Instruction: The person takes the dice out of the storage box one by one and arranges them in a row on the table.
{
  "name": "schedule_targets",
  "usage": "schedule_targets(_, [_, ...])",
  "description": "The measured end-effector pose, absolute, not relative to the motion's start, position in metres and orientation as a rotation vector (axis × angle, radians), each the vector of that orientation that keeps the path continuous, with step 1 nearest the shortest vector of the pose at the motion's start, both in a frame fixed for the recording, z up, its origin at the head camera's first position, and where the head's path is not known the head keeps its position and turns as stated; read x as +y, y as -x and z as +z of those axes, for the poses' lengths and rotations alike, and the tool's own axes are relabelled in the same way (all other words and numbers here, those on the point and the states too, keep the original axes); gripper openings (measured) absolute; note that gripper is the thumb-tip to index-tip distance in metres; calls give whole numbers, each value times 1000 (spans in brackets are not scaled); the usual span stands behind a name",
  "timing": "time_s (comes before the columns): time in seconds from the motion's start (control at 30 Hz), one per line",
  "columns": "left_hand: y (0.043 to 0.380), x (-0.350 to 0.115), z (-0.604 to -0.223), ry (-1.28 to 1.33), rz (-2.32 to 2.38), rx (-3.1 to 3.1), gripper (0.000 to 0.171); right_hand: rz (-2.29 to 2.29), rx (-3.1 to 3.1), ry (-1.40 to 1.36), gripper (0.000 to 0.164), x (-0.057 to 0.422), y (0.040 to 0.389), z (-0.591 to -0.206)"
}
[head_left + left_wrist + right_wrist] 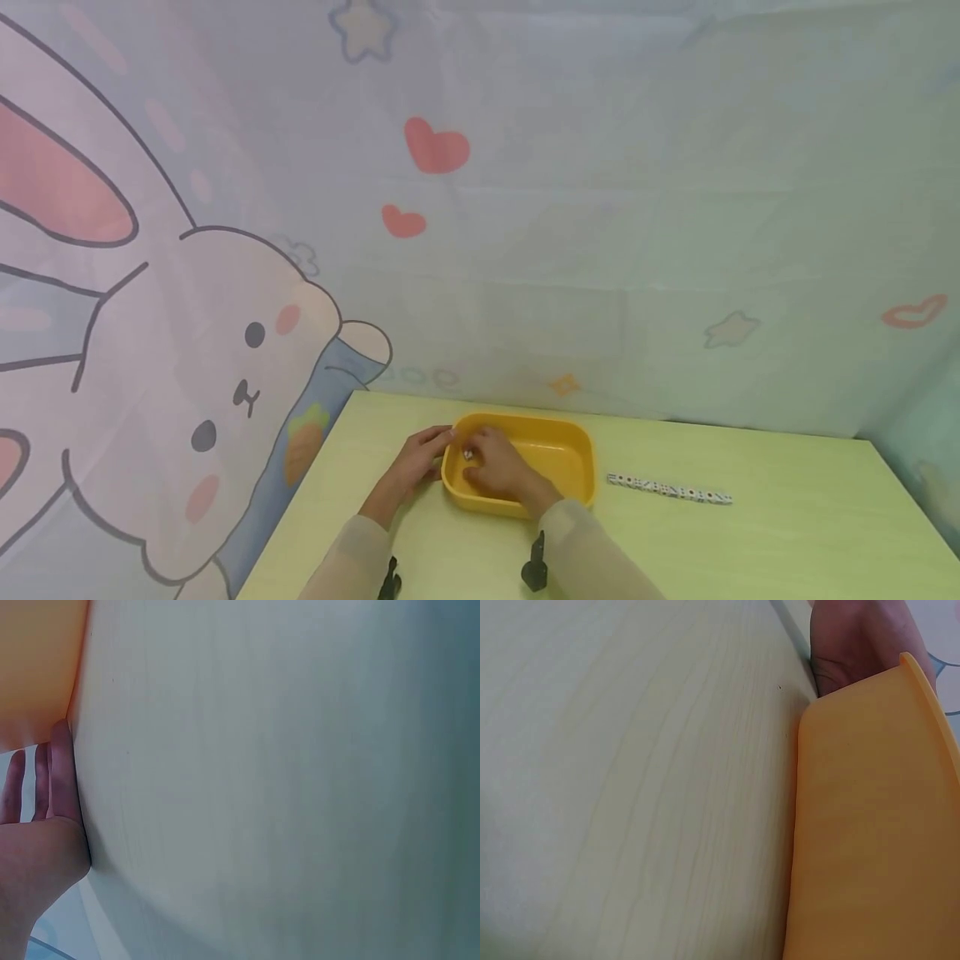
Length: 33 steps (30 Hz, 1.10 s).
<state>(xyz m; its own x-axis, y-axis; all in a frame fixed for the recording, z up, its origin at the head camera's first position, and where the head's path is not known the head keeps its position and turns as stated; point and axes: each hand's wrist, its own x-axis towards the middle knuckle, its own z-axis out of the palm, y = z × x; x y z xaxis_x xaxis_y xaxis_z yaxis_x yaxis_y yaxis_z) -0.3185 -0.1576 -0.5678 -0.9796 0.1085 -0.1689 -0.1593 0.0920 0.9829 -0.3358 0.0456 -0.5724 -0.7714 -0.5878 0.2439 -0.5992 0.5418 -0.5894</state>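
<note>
A yellow plastic tray (555, 429) stands on the table. My left hand (417, 458) rests at its left end, fingers extended against the wall; in the left wrist view that hand (45, 817) touches the tray's outer side (37, 667) with straight fingers. Inside the tray, at the left, my right hand (498, 467) has curled fingers at a small white die (468, 455), which the fingers partly cover. In the right wrist view the tray's outer wall (877, 810) hides the right hand, while the left hand (862, 637) shows beyond the tray's corner.
To the right of the tray, a straight row of several white dice (669, 490) lies on the pale table (787, 517). Behind the table hangs a cloth backdrop (600, 250) printed with a rabbit, hearts and stars.
</note>
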Motion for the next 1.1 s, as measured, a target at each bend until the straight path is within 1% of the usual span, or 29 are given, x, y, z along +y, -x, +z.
schedule_targets(0.17, [320, -159, -571, 42, 1997, 2159, 60, 1085, -2716, -1058, 17, 47, 337, -575])
schedule_targets(0.3, [320, -159, -572, 23, 1997, 2157, 61, 1130, -2717, -1029, 12, 47, 336, -576])
schedule_targets(0.57, [321, -159, -572, 28, 2005, 2147, 62, 1190, -2755, -1003, 10, 49, 334, -572])
schedule_targets(0.77, [321, -157, -573, 37, 2009, 2128, 63, 1415, -2732, -945, 6, 54, 339, -569])
schedule_targets(0.93, [321, -157, -571, 27, 2007, 2128, 62, 1643, -2719, -909, 7, 63, 338, -552])
schedule_targets(1.1, [320, -156, -570, 33, 2001, 2141, 64, 1597, -2696, -989, 4, 88, 335, -526])
